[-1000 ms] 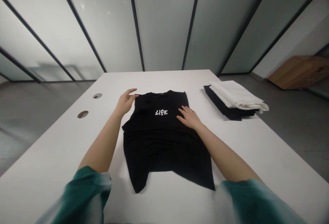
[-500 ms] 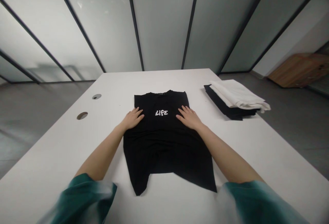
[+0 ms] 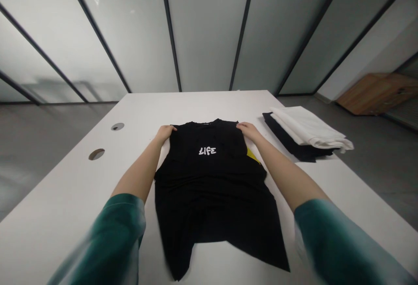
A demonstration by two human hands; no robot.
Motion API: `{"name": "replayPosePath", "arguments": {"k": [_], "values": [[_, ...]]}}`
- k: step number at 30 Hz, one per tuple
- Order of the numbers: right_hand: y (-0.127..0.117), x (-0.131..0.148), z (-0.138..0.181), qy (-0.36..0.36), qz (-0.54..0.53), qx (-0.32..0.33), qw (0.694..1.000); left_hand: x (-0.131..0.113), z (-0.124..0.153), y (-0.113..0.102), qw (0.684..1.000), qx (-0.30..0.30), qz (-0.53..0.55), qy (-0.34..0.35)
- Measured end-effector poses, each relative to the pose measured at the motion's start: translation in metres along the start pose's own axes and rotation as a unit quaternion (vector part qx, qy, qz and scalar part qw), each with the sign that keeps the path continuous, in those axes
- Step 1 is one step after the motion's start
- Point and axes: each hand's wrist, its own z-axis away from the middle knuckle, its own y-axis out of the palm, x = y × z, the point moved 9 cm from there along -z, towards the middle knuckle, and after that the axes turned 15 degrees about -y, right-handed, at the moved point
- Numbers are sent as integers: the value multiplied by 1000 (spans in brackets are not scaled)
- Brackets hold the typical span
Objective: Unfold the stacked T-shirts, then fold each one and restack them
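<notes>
A black T-shirt (image 3: 209,189) with white "LIFE" lettering lies on the white table (image 3: 65,202), its sides folded in and its collar end farthest from me. My left hand (image 3: 165,132) grips the far left corner of the shirt, fingers curled over the edge. My right hand (image 3: 247,129) grips the far right corner in the same way. A bit of yellow (image 3: 251,154) shows under the shirt's right edge beside my right forearm. Both arms wear green sleeves.
A folded stack of white cloth (image 3: 310,128) on black cloth (image 3: 294,145) sits at the table's right side. Two round holes (image 3: 96,154) are in the tabletop at the left. Glass wall panels stand behind. A wooden cabinet (image 3: 379,93) is at the far right.
Both hands have moved from lying flat on the shirt's chest up to its far corners and closed on them. The right side has lifted a little, showing yellow beneath.
</notes>
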Motion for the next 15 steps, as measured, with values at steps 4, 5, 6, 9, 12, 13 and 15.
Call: {"name": "replayPosePath", "arguments": {"k": [4, 5, 6, 9, 12, 13, 15], "values": [[6, -11, -27, 48, 45, 33, 997, -5, -20, -4, 999, -6, -16, -51], [3, -13, -32, 61, 73, 27, 995, -8, -24, -5, 998, -2, -24, -60], [-1, -15, -38, 71, 99, 18, 992, -12, -28, -5, 997, 4, -29, -67], [-14, -12, -56, 68, 134, -21, 988, -35, -39, -11, 999, 4, -11, -48], [-23, 2, -73, 7, 119, -45, 992, -68, -43, -19, 999, -19, 18, 25], [-23, 7, -76, -17, 112, -37, 993, -76, -42, -19, 999, -18, 12, 46], [-19, 16, -74, -60, 104, -8, 993, -84, -37, -14, 997, -5, -34, 76]]}}
